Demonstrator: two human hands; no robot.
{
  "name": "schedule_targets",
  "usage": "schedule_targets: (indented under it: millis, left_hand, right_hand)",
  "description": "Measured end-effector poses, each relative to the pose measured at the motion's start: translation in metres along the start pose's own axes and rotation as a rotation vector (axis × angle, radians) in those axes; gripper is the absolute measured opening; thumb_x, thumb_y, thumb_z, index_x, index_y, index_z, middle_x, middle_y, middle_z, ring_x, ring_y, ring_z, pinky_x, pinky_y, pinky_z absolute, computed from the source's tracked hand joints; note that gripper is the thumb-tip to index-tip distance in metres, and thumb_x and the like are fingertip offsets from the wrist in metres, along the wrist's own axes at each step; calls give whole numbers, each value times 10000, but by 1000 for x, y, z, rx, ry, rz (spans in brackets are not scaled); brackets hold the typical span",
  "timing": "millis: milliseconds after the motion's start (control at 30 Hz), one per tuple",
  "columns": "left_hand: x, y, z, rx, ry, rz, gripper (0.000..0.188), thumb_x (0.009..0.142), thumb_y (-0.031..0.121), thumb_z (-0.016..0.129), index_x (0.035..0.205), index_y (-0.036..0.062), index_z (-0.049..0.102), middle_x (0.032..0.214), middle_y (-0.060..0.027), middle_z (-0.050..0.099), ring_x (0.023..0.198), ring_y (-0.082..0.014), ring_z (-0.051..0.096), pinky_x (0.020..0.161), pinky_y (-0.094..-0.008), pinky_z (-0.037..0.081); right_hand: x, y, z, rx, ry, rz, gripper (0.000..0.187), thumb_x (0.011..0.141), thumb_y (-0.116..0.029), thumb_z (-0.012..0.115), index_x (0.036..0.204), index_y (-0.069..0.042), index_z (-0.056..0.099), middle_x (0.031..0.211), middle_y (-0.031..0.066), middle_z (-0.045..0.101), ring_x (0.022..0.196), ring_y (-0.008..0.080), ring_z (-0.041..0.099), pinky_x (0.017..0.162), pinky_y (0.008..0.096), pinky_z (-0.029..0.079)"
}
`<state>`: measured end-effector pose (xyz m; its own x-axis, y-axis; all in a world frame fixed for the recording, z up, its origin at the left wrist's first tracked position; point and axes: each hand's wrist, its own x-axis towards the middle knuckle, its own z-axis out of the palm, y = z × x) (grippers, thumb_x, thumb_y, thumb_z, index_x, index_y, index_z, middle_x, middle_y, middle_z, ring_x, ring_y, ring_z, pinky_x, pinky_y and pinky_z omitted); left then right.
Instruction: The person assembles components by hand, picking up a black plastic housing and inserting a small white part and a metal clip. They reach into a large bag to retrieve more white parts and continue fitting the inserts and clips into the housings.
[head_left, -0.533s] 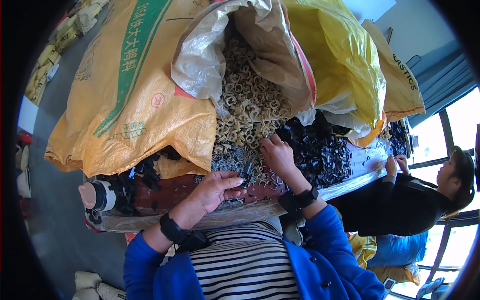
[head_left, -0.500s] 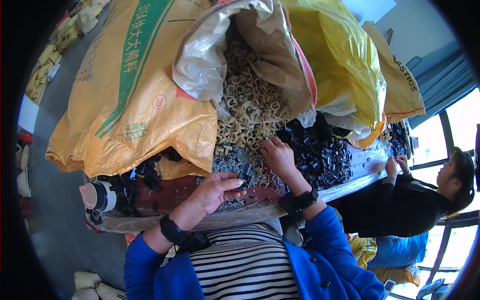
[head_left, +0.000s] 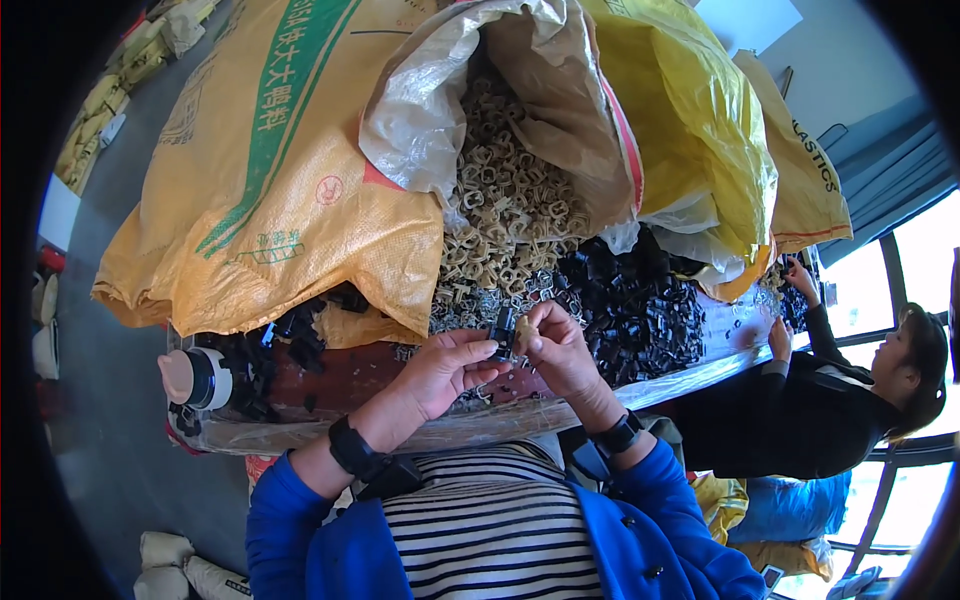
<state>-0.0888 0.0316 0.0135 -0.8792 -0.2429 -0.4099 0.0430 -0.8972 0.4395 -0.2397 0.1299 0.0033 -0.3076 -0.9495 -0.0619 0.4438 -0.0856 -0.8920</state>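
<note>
My left hand (head_left: 442,372) pinches a small black plastic part (head_left: 503,330) upright between thumb and fingers. Close against it, my right hand (head_left: 566,355) grips a beige plastic piece (head_left: 524,334); whether the two parts touch, I cannot tell. Just beyond my hands lie many beige ring-like clips (head_left: 490,250), spilling from an opened whitish sack (head_left: 412,140). Small grey metal-looking clips (head_left: 455,312) lie in front of that heap. To the right of my right hand is a pile of black plastic parts (head_left: 650,325).
A big orange woven sack (head_left: 300,200) stands at the left, a yellow sack (head_left: 690,130) at the right. Near the table's left end is a white and black bottle with a pink lid (head_left: 200,378). At the right, a co-worker (head_left: 800,410) reaches onto the same plastic-wrapped table (head_left: 735,335).
My right hand has come back from the beige heap with a beige piece and now meets my left hand. The left still holds the black part. One co-worker's hand has moved farther across the table.
</note>
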Motion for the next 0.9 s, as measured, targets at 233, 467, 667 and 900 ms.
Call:
schedule_targets:
  millis: [233,467,667,900]
  left_hand:
    - [-3,-3,-1,13,7,-8,166,771,64,535,925,3,540,859,-91,586,773,-210,594,643,-235,504]
    - [-4,-5,0,24,-11,-18,184,769,72,546,943,11,536,872,-82,581,795,-205,588,661,-238,503]
    - [-8,-9,1,-16,-43,-1,188,766,80,558,947,32,538,872,-62,577,804,-191,582,684,-247,500]
    - [-8,-12,5,-48,-74,13,171,766,90,562,930,47,545,876,-52,575,774,-167,581,694,-248,495]
  right_hand:
    - [-4,-6,5,-81,73,12,164,824,-183,504,877,-29,483,795,26,521,695,86,479,671,212,392]
    - [-10,-28,17,-500,-42,-249,208,813,-200,509,748,-6,548,954,85,484,902,153,433,813,287,319]
    - [-14,-22,29,-499,6,-258,198,796,-182,535,703,-8,549,990,83,460,919,161,419,813,295,311]
    - [-22,-15,42,-307,152,-115,135,788,-135,545,858,-21,532,1000,63,448,843,103,443,744,211,343]
